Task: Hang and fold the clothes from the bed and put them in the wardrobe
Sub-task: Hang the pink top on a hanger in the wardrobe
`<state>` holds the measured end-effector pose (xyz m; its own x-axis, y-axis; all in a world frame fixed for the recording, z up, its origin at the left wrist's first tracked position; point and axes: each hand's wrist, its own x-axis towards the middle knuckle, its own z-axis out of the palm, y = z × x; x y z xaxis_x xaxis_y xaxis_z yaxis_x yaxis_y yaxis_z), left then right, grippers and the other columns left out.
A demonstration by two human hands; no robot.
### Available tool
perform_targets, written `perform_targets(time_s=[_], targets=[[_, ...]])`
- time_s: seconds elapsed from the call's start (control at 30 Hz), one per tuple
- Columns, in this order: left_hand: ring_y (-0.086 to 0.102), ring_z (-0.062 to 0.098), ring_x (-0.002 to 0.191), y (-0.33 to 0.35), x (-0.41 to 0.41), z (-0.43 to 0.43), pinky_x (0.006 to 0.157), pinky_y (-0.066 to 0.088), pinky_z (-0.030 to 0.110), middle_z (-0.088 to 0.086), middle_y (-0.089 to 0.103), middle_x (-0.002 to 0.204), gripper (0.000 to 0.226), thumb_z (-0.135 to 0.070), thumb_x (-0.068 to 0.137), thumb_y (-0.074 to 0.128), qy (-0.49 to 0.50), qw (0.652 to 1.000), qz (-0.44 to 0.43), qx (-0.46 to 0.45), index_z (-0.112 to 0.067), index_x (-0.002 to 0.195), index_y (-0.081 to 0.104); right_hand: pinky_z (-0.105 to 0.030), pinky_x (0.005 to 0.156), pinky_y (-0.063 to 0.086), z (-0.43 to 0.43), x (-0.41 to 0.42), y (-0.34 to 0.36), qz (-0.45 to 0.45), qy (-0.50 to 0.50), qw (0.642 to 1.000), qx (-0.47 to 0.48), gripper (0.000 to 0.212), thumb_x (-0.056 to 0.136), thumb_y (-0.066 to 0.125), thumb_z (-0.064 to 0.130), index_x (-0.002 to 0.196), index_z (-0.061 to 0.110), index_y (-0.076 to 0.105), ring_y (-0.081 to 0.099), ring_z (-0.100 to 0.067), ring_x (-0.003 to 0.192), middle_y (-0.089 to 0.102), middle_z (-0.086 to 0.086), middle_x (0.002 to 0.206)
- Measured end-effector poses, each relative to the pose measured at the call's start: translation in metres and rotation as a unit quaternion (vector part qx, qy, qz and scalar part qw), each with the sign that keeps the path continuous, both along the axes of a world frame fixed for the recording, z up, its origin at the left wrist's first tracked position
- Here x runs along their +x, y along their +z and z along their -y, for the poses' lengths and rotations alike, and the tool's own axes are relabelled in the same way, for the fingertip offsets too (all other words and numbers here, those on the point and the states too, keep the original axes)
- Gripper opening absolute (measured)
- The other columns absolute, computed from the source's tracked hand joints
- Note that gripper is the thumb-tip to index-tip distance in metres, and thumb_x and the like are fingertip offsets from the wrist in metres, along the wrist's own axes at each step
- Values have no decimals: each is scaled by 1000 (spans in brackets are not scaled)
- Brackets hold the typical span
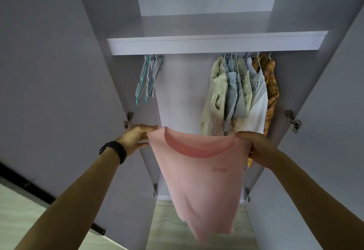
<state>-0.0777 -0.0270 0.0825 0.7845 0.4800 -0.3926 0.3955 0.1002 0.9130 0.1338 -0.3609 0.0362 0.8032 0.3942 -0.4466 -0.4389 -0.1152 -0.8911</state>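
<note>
Left grip [136, 137] and right grip [256, 147] each pinch a shoulder of the pink tee [201, 181] at the wardrobe [177, 92] — hanging step, prob. Next: 1 grip frees up, fetches a hanger [146, 80].

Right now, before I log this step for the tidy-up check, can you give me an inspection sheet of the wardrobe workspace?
Surface: white shelf over the hanging space.
Job's things: pink T-shirt held up by its shoulders, no hanger seen in it; hung clothes at right; empty hangers at left.
Clutter: nothing seen.
Grippers: left hand and right hand each pinch one shoulder.
Cables: nothing seen.
Surroundings: wardrobe doors open; pale floor below.
</note>
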Motion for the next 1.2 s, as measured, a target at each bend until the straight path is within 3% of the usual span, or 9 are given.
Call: perform_targets(time_s=[0.1, 0.27, 0.37, 0.43, 0.6, 0.73, 0.87, 1.0, 1.2], targets=[[67, 25, 104, -1, 2, -1, 106, 47, 43, 3, 76, 99, 20, -15, 83, 75, 63, 997, 41, -28, -11, 101, 69, -33, 73, 55, 5, 1, 1, -11, -41, 997, 58, 27, 83, 75, 17, 108, 7, 73, 71, -26, 95, 75, -13, 108], [67, 20, 104, 2, -4, -5, 100, 47, 35, 3, 73, 109, 47, -5, 81, 79, 54, 997, 53, 4, -21, 120, 57, -29, 76, 53, 16, -4, -8, 139, 3, 988, -59, 40, 81, 73, -5, 119, 9, 70, 67, -24, 97, 70, -10, 110], [63, 7, 98, 2, -4, -7, 83, 44, 11, -8, 70, 105, 26, -23, 85, 79, -108, 957, -38, 265, -28, 109, 72, -35, 78, 52, 15, -14, -10, 325, 106, 904, -259, 19, 93, 70, 18, 110, 14, 73, 65, -22, 88, 69, 0, 91], [65, 10, 99, -2, -1, -4, 84, 44, 15, -7, 72, 104, 16, -34, 87, 76, -145, 918, -75, 363, -25, 100, 76, -37, 77, 48, 9, -20, -10, 428, 137, 825, -342, 19, 99, 60, 23, 104, 12, 74, 64, -28, 92, 70, -3, 88], [52, 19, 120, -15, 2, 5, 102, 36, 25, -1, 62, 115, 22, -39, 90, 70, -76, 874, -45, 478, -18, 94, 74, -40, 97, 44, 5, -30, -9, 566, 36, 772, -288, 10, 90, 74, 13, 94, 4, 77, 56, -32, 115, 69, -17, 106], [63, 15, 103, -5, 3, 13, 85, 45, 18, -11, 67, 110, 21, -44, 90, 70, -55, 912, -2, 406, -23, 86, 67, -16, 68, 38, 1, -35, 7, 535, 83, 806, -239, 12, 97, 66, 23, 101, 14, 73, 65, -17, 83, 72, 1, 88], [68, 11, 79, 12, 7, 34, 70, 47, 16, -6, 73, 79, 21, -38, 81, 81, -22, 936, 70, 344, -25, 80, 65, -7, 67, 40, -15, -51, 24, 514, 116, 835, -157, 3, 94, 70, 21, 94, 23, 73, 60, 2, 75, 66, 22, 74], [65, 0, 72, 26, 14, 57, 75, 47, 12, -7, 75, 72, 24, -32, 79, 85, -71, 943, 133, 295, -29, 97, 70, -6, 71, 42, -49, -72, 40, 489, 147, 856, -78, 14, 89, 77, 18, 88, 31, 73, 61, 6, 73, 66, 29, 75], [64, -10, 70, 32, 15, 63, 71, 44, 6, -15, 75, 78, 37, -43, 77, 84, -176, 900, 106, 385, -38, 112, 74, -26, 78, 54, -89, -90, 55, 478, 177, 860, -32, 9, 87, 77, 22, 91, 29, 78, 70, -9, 82, 75, 14, 85]])
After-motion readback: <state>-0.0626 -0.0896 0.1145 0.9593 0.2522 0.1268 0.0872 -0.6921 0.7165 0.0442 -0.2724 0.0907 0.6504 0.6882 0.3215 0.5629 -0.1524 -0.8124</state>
